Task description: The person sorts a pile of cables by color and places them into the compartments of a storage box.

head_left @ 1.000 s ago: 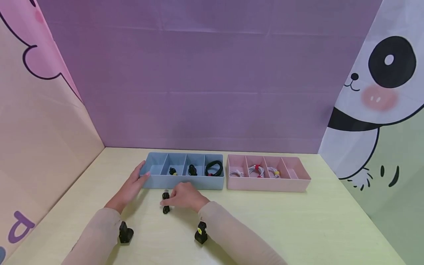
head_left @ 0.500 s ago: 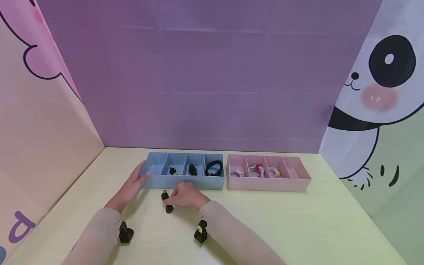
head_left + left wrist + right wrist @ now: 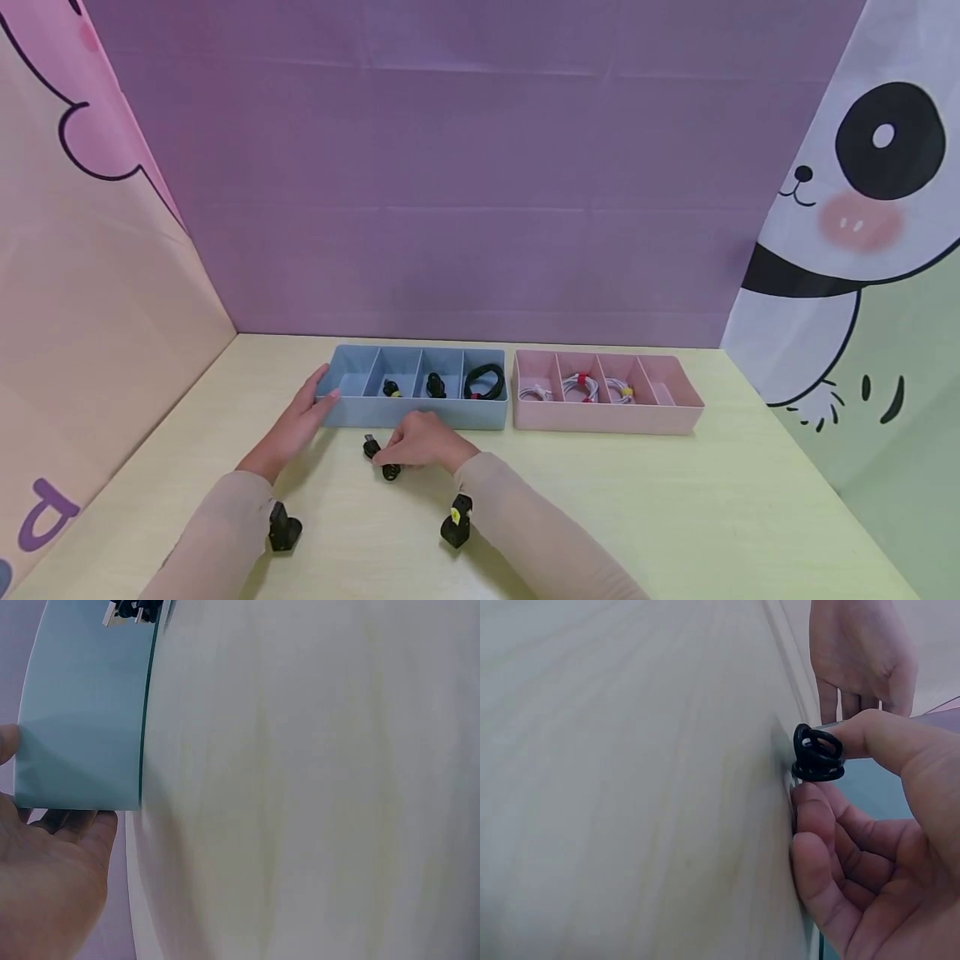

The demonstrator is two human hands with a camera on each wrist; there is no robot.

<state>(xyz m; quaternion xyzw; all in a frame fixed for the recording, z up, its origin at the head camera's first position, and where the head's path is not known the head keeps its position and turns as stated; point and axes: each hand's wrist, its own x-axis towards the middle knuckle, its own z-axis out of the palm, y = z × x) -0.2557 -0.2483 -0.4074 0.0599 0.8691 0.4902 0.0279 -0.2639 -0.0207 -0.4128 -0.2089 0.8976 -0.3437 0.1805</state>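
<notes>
My right hand (image 3: 422, 442) pinches a small coiled black USB cable (image 3: 391, 472) between thumb and fingers, just in front of the blue divided box (image 3: 420, 412). The cable's metal plug points away and to the left. In the right wrist view the cable's loops (image 3: 819, 754) stick out beside the thumb, low over the tabletop. My left hand (image 3: 292, 421) holds the left end of the blue box, its thumb at the front rim. In the left wrist view the fingers (image 3: 97, 832) of this hand lie against the box's end wall. Black coiled cables lie in three compartments; the leftmost compartment is bare.
A pink divided box (image 3: 607, 418) stands close to the right of the blue one, with white coiled cables in three compartments. Both boxes sit near the table's (image 3: 675, 508) back edge, before a purple backdrop (image 3: 480, 183). Printed side panels flank the table.
The cable in my right hand has turned, its plug end swinging left and its looped end moving right. My left hand and both boxes stay where they were.
</notes>
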